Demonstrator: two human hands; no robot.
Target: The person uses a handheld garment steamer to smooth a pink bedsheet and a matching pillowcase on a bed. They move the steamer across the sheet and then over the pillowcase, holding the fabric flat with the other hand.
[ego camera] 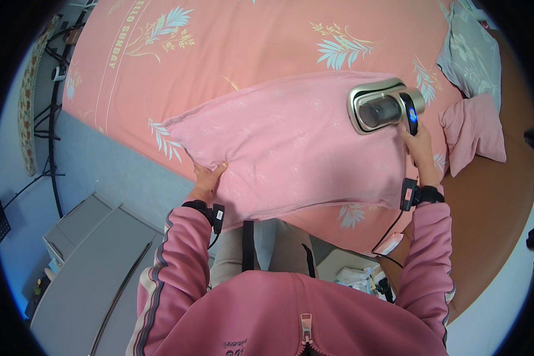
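A pink pillowcase (285, 147) with a faint flower pattern lies spread over the bed, its near edge beside my legs. At its left end my left hand (209, 175) pinches the edge, thumb on top and the fingers hidden beneath the cloth. My right hand (418, 142) grips the black handle of a handheld mite vacuum cleaner (378, 109). The vacuum has a gold-coloured body, a dark clear dust cup and a lit blue light by the handle. Its head rests at the right end of the pillowcase.
Under the cloth is a bed with a coral leaf-print sheet (258, 49). To the right lie a grey-green pillow (471, 58), a small pink cushion (474, 131) and the brown headboard (485, 196). A grey cabinet (98, 276) stands at left; a box of small items (360, 276) sits below.
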